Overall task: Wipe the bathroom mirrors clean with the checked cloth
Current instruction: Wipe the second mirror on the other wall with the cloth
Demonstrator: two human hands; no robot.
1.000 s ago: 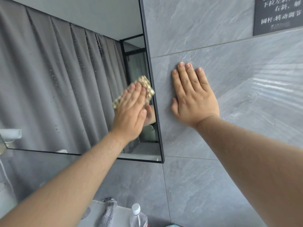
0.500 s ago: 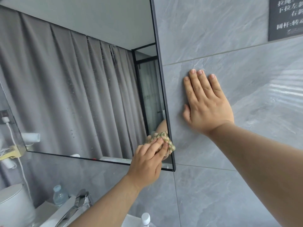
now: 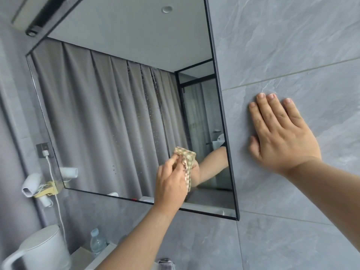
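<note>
Filling most of the left of the view was the large rectangular wall mirror with its thin black frame (image 3: 124, 114), a rigid sheet of glass fixed to the grey marbled wall tiles (image 3: 292, 45); by my judgement it would take firm rubbing flat against its face but not a knock at its exposed corners, and its slick surface would let a cloth slide easily, so pressure had to come from the palm or fingers behind the fabric. Specks and streaks showed across the middle of the glass, over the reflected grey curtain, so much of the pane looked unwiped. Beside the mirror's right edge, the right hand (image 3: 280, 133) lay flat on the tile, fingers straight and close together, holding nothing and apparently bracing the body. Nearer the mirror's lower right corner, the left hand (image 3: 171, 182) was raised against the glass, its fingers and thumb curled and pinching the small beige-and-green checked cloth (image 3: 186, 158). That cloth was bunched, its top standing above the fingertips and a strip hanging down past the palm; it looked light, soft and limp, likely to fold or slip unless gathered into a pad, and best gripped in the middle of the wad. It sat against the mirror, well apart from the right hand, with the black frame between them.
</note>
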